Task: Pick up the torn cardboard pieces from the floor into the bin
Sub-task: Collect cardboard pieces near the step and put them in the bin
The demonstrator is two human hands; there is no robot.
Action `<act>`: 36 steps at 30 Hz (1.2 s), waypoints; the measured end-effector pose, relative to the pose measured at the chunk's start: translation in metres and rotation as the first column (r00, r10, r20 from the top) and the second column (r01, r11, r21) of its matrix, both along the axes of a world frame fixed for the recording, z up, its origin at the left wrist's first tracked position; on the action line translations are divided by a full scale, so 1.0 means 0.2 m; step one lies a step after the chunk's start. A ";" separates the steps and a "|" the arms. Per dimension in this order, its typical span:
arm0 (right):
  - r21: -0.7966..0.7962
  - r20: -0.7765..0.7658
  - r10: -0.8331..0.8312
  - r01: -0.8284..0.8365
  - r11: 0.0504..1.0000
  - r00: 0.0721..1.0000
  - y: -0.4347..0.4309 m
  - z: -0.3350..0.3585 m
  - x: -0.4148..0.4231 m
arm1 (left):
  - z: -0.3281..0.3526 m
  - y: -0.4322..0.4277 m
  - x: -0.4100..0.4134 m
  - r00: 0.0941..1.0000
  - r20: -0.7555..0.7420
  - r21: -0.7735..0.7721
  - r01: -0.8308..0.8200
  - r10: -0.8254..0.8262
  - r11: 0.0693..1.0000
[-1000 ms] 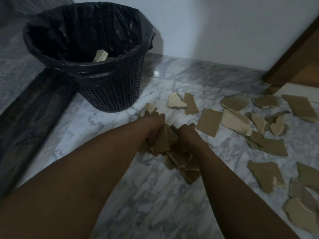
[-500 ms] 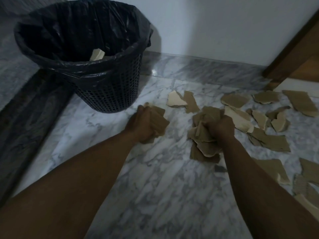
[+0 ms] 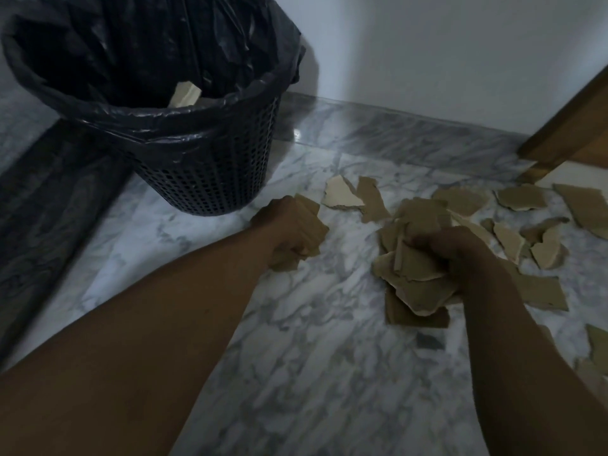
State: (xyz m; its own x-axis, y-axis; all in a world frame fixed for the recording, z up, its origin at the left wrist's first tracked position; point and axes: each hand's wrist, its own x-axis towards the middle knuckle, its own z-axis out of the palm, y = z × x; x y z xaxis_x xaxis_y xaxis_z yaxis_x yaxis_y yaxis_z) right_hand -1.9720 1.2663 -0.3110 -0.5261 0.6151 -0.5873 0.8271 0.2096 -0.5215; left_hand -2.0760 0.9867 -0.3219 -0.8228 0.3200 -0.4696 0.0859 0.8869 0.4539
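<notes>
A small wad of torn brown cardboard pieces (image 3: 309,230) is clenched in the left hand (image 3: 286,230), a larger bunch (image 3: 411,274) in the right hand (image 3: 460,255), both low over the marble floor (image 3: 312,373). A lift to the black lined mesh bin (image 3: 204,172) seems due next.

We see a plain white wall (image 3: 444,54); below it grey-veined marble skirting (image 3: 394,126), right of it a brown wooden door edge (image 3: 572,133), left of it a dark stone strip (image 3: 49,209).
</notes>
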 end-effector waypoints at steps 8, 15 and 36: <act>-0.255 -0.194 -0.001 -0.049 0.966 0.981 -0.18 0.02 -0.35 | -0.02 -0.01 -0.04 1.000 0.002 -0.071 -0.007 0.007 0.997; 0.239 0.018 0.371 -0.365 0.900 0.928 -0.49 -0.06 -0.67 | -0.10 -0.05 -0.01 0.993 -0.108 -0.019 -0.050 0.047 0.999; -0.072 -0.080 0.078 -0.084 0.994 0.994 -0.73 0.21 0.17 | 0.26 -0.21 0.69 0.918 -0.112 0.191 -0.355 0.380 0.915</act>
